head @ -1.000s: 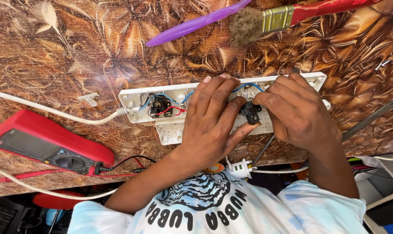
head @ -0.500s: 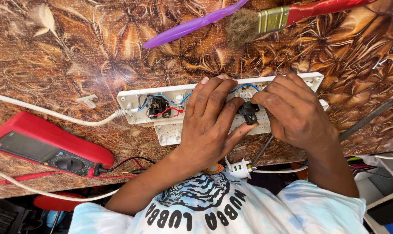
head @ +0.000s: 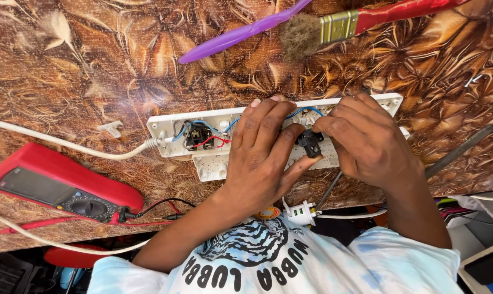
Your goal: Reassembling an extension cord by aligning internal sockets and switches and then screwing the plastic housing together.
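I am seeing just one screen: the grey, rectangular display (head: 33,185) set in the red handheld multimeter (head: 61,182), which is lying well to the left of my left hand's fingers (head: 260,122) and lower than them. The display is showing dull and flat under the light, framed by a dark bezel, with a black round dial just beside its right end. I am finding no packages, stuck-on labels or signs near the fingers of either hand.
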